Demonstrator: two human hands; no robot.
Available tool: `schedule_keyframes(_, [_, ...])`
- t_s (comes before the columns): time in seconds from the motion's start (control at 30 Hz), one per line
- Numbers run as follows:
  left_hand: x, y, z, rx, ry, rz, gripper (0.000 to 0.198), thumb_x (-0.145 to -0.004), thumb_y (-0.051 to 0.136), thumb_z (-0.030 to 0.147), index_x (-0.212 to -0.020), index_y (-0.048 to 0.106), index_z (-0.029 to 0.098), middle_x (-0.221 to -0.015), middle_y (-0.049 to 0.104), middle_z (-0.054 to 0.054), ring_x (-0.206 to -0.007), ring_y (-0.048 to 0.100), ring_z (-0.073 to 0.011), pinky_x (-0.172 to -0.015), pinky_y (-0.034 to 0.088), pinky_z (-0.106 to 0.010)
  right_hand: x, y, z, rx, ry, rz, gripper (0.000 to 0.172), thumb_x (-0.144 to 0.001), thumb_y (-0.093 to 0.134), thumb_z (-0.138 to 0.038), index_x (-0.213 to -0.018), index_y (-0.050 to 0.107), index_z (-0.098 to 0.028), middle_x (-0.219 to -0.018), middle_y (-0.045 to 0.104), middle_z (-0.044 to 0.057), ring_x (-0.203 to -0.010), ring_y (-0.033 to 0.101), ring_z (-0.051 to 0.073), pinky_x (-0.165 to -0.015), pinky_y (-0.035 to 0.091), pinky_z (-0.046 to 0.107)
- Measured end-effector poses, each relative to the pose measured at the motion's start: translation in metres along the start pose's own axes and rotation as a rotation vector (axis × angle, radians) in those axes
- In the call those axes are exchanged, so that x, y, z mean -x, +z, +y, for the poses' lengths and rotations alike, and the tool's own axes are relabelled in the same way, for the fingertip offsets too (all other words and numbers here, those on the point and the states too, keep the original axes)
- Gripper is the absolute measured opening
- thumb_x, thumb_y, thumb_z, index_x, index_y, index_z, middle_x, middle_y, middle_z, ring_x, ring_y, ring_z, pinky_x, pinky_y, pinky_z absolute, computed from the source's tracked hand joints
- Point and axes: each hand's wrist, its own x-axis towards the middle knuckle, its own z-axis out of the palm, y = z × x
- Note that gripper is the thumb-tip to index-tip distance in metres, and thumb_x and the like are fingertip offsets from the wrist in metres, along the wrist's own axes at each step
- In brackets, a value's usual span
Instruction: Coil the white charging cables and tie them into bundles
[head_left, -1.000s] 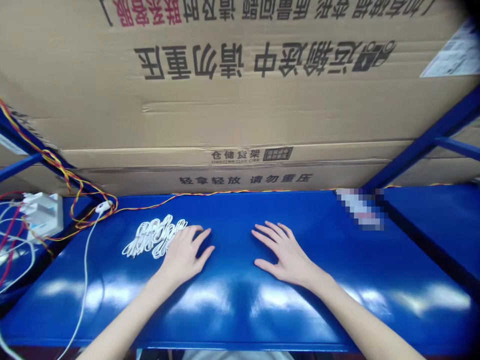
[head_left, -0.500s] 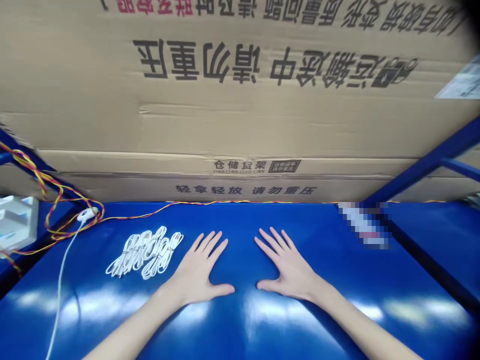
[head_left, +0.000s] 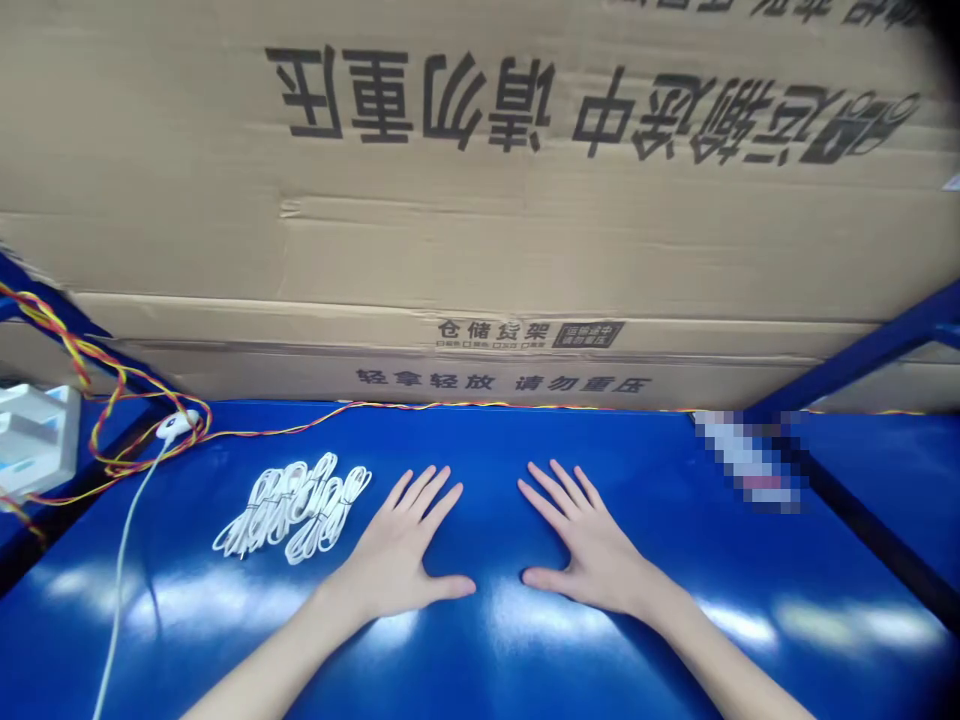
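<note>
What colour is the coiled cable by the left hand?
The coiled cable is white, clearest in the head view.

This is shown to be a warehouse or stockroom-type area. Large flat cardboard cartons (head_left: 480, 260) are stacked against the back of a blue steel shelf (head_left: 487, 540), and a printed label (head_left: 529, 334) for warehouse racking, with handle-with-care warnings, is seen upside down on them. Twisted coloured wires (head_left: 285, 427) are run along the back of the shelf.
</note>
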Motion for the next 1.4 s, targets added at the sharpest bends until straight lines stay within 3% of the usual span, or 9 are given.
schedule_keyframes(0.13, [-0.001,-0.001,0.002,-0.049,0.041,0.046,0.104,-0.082,0.059,0.083,-0.162,0.035,0.020,-0.166,0.037,-0.019,-0.152,0.036,-0.0407,-0.121,0.032,-0.064,0.000,-0.001,0.000,-0.005,0.002,0.005,0.107,-0.083,0.066,-0.077,-0.168,0.019,-0.033,-0.173,0.019,0.010,-0.158,0.013,0.045,-0.123,0.013,0.074])
schedule_keyframes(0.2, [0.000,-0.009,-0.002,-0.093,0.069,0.109,0.083,-0.090,0.060,0.072,-0.154,0.048,0.021,-0.154,0.054,-0.016,-0.143,0.049,-0.0363,-0.120,0.034,-0.059,0.000,-0.001,0.000,-0.010,0.003,0.007,0.106,-0.083,0.067,-0.076,-0.168,0.019,-0.033,-0.173,0.019,0.010,-0.158,0.013,0.045,-0.123,0.014,0.074])
schedule_keyframes(0.33, [0.012,-0.043,-0.030,-0.273,-0.107,0.336,0.033,-0.099,0.060,0.050,-0.103,0.074,0.021,-0.093,0.076,-0.007,-0.089,0.068,-0.0246,-0.093,0.047,-0.044,0.001,-0.002,0.000,-0.026,-0.004,0.012,0.104,-0.085,0.066,-0.075,-0.168,0.018,-0.034,-0.173,0.020,0.009,-0.158,0.015,0.044,-0.124,0.014,0.073])
schedule_keyframes(0.47, [0.036,-0.073,-0.069,-0.492,-0.427,0.389,0.047,-0.092,0.060,0.065,-0.079,0.072,0.021,-0.076,0.070,-0.006,-0.082,0.063,-0.0282,-0.078,0.043,-0.041,0.001,-0.001,0.000,-0.026,-0.003,0.011,0.103,-0.086,0.064,-0.077,-0.168,0.018,-0.034,-0.173,0.018,0.009,-0.159,0.012,0.044,-0.124,0.012,0.072])
schedule_keyframes(0.63, [0.048,-0.071,-0.095,-0.468,-0.313,0.255,0.044,-0.084,0.067,0.068,-0.085,0.081,0.026,-0.096,0.070,-0.009,-0.092,0.060,-0.0321,-0.079,0.042,-0.043,0.002,-0.005,-0.002,-0.037,0.006,-0.016,0.105,-0.085,0.060,-0.081,-0.168,0.017,-0.033,-0.174,0.016,0.009,-0.159,0.011,0.043,-0.124,0.010,0.072])
schedule_keyframes(0.8, [0.031,-0.052,-0.079,-0.273,-0.154,0.296,0.033,-0.095,0.064,0.055,-0.086,0.082,0.029,-0.100,0.069,-0.007,-0.093,0.059,-0.0268,-0.084,0.045,-0.042,0.001,-0.011,-0.005,-0.056,0.030,-0.037,0.105,-0.084,0.058,-0.085,-0.167,0.021,-0.031,-0.174,0.017,0.010,-0.160,0.010,0.042,-0.125,0.010,0.071])
schedule_keyframes(1.07, [0.010,-0.014,-0.026,0.063,0.020,0.277,0.024,-0.103,0.059,0.038,-0.116,0.076,0.027,-0.098,0.071,-0.005,-0.084,0.066,-0.0179,-0.076,0.050,-0.032,0.004,-0.008,-0.008,-0.081,0.018,0.048,0.102,-0.083,0.064,-0.081,-0.165,0.029,-0.031,-0.171,0.028,0.013,-0.157,0.018,0.045,-0.123,0.012,0.074])
schedule_keyframes(1.23, [0.006,-0.009,-0.005,0.187,0.105,0.162,0.036,-0.099,0.066,0.039,-0.133,0.067,0.026,-0.117,0.073,-0.009,-0.104,0.068,-0.0237,-0.094,0.056,-0.040,0.003,-0.007,-0.032,-0.115,-0.080,0.214,0.057,-0.101,0.061,-0.047,-0.155,0.048,-0.031,-0.153,0.054,0.011,-0.148,0.040,0.033,-0.125,0.019,0.066])
schedule_keyframes(1.4, [0.016,-0.024,-0.011,0.185,0.133,0.037,0.058,-0.092,0.072,0.036,-0.148,0.055,0.030,-0.143,0.062,-0.011,-0.129,0.060,-0.0297,-0.110,0.052,-0.048,0.000,-0.006,-0.046,-0.204,-0.156,0.232,0.039,-0.103,0.060,-0.037,-0.141,0.061,-0.029,-0.134,0.066,0.009,-0.131,0.054,0.027,-0.121,0.031,0.059])
